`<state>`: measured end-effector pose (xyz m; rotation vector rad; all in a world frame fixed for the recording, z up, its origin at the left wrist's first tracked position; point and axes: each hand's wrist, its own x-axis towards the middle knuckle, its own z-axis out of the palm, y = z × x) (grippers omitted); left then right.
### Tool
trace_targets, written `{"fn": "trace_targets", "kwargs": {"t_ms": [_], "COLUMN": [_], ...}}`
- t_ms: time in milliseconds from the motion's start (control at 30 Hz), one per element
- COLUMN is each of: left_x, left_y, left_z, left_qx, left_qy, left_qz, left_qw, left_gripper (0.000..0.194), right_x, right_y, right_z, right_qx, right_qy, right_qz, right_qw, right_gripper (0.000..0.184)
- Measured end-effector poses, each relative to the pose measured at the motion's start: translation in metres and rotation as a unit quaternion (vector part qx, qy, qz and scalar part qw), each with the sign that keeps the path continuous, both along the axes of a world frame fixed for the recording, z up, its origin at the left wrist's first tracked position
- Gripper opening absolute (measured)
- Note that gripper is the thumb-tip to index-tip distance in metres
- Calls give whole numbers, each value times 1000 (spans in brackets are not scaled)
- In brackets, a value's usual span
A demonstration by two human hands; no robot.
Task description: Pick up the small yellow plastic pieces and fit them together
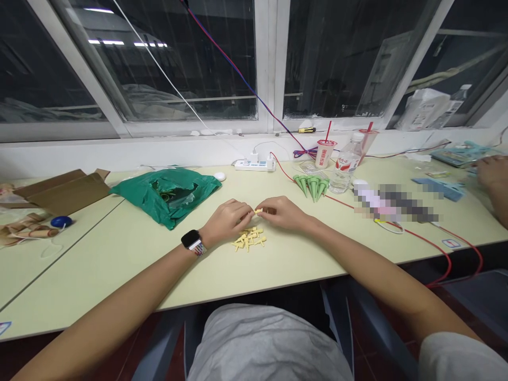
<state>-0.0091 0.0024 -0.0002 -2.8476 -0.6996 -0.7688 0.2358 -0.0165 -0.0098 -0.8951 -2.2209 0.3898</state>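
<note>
My right hand (283, 212) pinches a small yellow plastic piece (259, 211) between thumb and fingers. Close beside it, my left hand (227, 221), with a watch on the wrist, has its fingers closed and their tips at the left end of that piece. Whether the left fingers grip it or something else is hidden. Just below both hands, a loose pile of small yellow plastic pieces (248, 241) lies on the cream table (286, 264). The pieces have short stems and branching ends.
A green plastic bag (138, 191) lies left, near a cardboard box (65, 191) and a blue ball (61, 221). Green cones (312, 186), a water bottle (343, 166) and a drink cup (324, 154) stand right. A power strip (254, 165) is behind. Another person's hand (494, 174) is far right.
</note>
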Motion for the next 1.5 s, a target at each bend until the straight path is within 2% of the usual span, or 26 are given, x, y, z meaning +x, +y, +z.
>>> {"fn": "trace_targets", "kwargs": {"t_ms": [167,267,367,500,600,800,1167,1400,1500], "left_x": [-1,-5,-13,-28,-38,-46,-45,-42,-43], "left_y": [2,6,15,32,43,52,55,51,52], "left_z": [-1,0,3,4,3,-1,-7,-5,-6], "left_qx": [-32,-57,-42,-21,-16,32,-63,-74,-92], "left_qy": [-51,-91,-104,-104,-81,-27,-15,-25,-27], "left_qz": [23,37,70,130,159,221,215,239,220], "left_qw": [998,994,991,986,984,974,974,968,971], "left_gripper": [24,21,20,23,24,28,33,42,41], "right_x": [0,2,9,22,32,40,39,39,39], "right_y": [0,2,6,13,18,18,13,13,13], "right_z": [-1,1,6,12,17,21,20,20,19], "right_qx": [9,4,-9,4,-8,-70,-88,-81,-78], "right_qy": [-4,-17,-44,-98,-148,-247,-274,-269,-275], "right_qz": [-4,-32,-105,-233,-280,-279,-254,-251,-259], "right_qw": [1000,999,993,968,949,925,923,926,923], "right_gripper": [17,17,17,21,24,22,18,15,16]}}
